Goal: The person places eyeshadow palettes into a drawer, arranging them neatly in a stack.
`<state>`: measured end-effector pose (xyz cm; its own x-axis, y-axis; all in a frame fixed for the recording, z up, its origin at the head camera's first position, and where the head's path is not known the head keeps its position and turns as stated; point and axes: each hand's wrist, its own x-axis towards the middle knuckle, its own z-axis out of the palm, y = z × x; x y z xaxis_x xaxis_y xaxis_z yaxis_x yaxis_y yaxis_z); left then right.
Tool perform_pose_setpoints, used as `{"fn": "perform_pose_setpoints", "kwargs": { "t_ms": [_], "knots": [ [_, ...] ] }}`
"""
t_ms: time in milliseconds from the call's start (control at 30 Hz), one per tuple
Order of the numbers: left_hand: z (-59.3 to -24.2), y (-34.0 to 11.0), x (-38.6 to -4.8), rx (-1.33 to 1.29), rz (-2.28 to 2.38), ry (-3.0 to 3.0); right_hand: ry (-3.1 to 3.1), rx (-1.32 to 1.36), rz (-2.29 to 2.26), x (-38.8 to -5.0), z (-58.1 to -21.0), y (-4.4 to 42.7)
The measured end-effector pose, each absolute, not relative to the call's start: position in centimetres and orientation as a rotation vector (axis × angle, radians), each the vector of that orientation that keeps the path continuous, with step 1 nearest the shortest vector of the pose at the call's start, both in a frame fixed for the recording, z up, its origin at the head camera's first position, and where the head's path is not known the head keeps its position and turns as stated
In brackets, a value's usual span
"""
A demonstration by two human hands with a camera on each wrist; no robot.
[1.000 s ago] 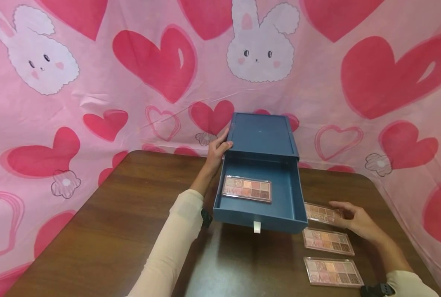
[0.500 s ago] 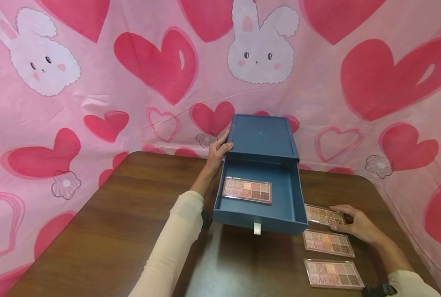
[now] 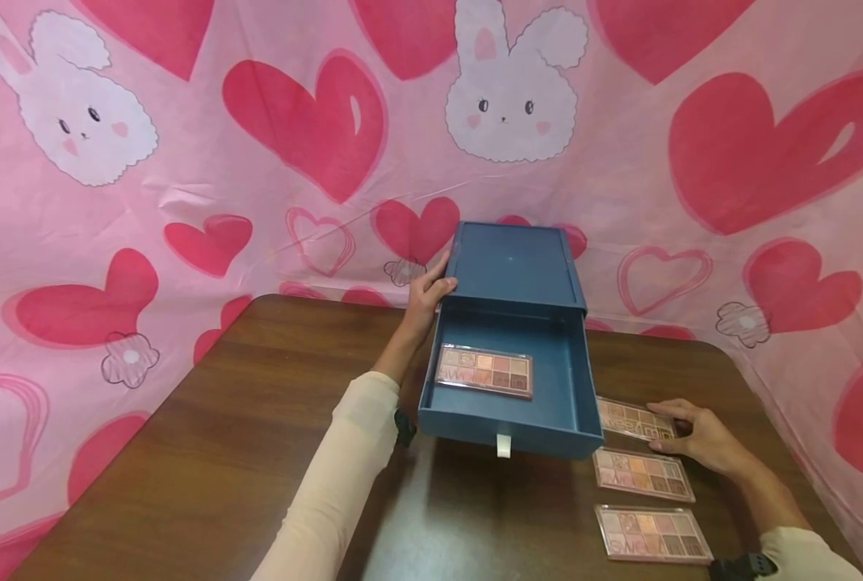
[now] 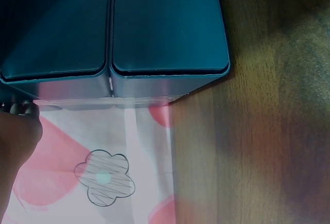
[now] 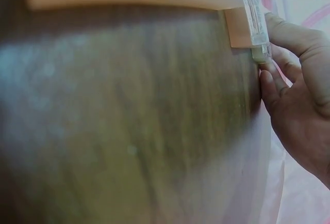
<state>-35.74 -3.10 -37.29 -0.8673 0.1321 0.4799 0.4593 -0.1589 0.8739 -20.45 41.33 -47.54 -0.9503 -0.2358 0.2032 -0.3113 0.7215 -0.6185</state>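
Note:
My left hand (image 3: 424, 300) grips the left side of a blue drawer box (image 3: 511, 262), thumb at its top front edge. The upper drawer (image 3: 556, 347) is pulled out, with one eyeshadow palette (image 3: 483, 371) lying toward its left side. My right hand (image 3: 703, 436) holds the right end of another eyeshadow palette (image 3: 630, 418) by its long edges, to the right of the drawer. In the right wrist view, the clear palette edge (image 5: 258, 28) shows between thumb and fingers. Nearer the front lie a middle palette (image 3: 643, 474) and a front palette (image 3: 652, 534).
A white pull tab (image 3: 503, 445) hangs from the drawer front. The brown wooden table (image 3: 257, 420) spreads to the left. Behind it hangs a pink cloth (image 3: 293, 105) with hearts and rabbits. The left wrist view shows two stacked drawer fronts or panels (image 4: 165, 22).
My right fingers have shifted slightly to the right on the far palette, uncovering more of its lettering. The left hand, drawer box and other palettes stay put.

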Motion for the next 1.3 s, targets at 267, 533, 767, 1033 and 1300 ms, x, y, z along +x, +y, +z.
{"fn": "perform_pose_setpoints", "kwargs": {
  "t_ms": [267, 533, 767, 1033, 1300],
  "knots": [
    [-37.1, -3.2, -35.8, -0.690, -2.129, -1.868, -2.811, 0.388, 1.049, -20.5, -47.3, 41.0],
    [-37.2, -3.1, -35.8, -0.688, -2.123, -1.866, -2.813, 0.316, 1.036, -20.2, -47.1, 41.1],
    [-37.3, -3.1, -35.6, -0.702, -2.177, -1.857, -2.821, 0.273, 1.071, -19.9, -46.5, 41.0],
    [-37.3, -3.1, -35.7, -0.675, -2.152, -1.876, -2.781, 0.288, 1.074, -19.8, -45.4, 40.9],
    [-37.4, -3.0, -35.9, -0.654, -2.151, -1.879, -2.748, 0.304, 1.098, -19.3, -43.3, 40.3]
  ]
}}
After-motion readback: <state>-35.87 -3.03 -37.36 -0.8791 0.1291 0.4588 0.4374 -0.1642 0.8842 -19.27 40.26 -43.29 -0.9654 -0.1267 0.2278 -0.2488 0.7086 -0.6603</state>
